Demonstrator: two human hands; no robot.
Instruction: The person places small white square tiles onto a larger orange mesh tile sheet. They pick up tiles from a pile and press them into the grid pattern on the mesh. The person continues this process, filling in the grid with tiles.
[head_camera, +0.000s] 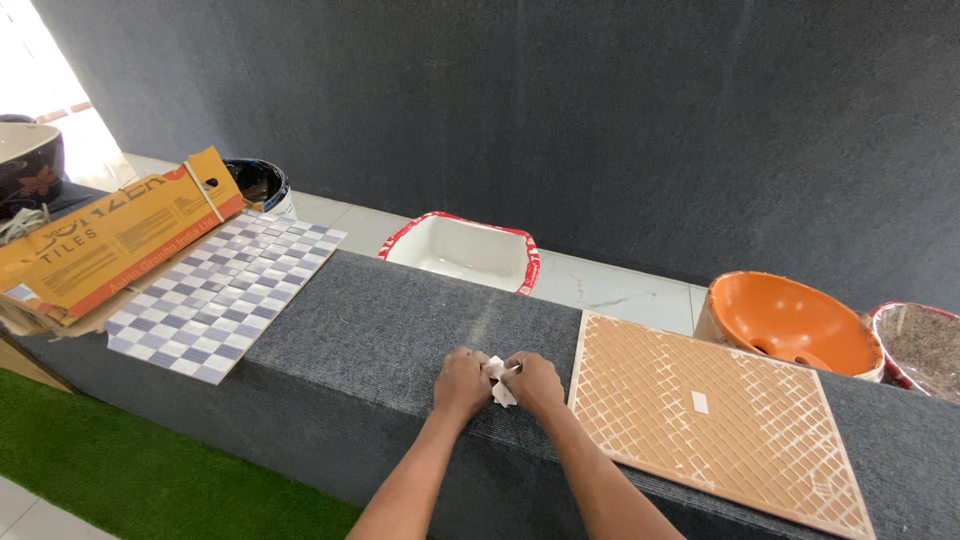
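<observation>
My left hand (462, 383) and my right hand (536, 383) meet over the grey carpeted counter (380, 320). Both grip a small crumpled white piece of paper (499, 381) between the fingers. An orange tile (715, 420) with a pale diamond grid lies flat just right of my right hand, and a small white tag (699, 402) sits near its middle. A blue and white checkered tile (228, 292) lies on the counter to the left.
A flat orange cardboard box (110, 240) overlaps the checkered tile's left edge. Behind the counter stand a white basin with a red rim (460, 250), an orange basin (790, 325), a dark speckled basin (925, 345) and a dark bucket (255, 185). Green turf (130, 470) covers the floor below.
</observation>
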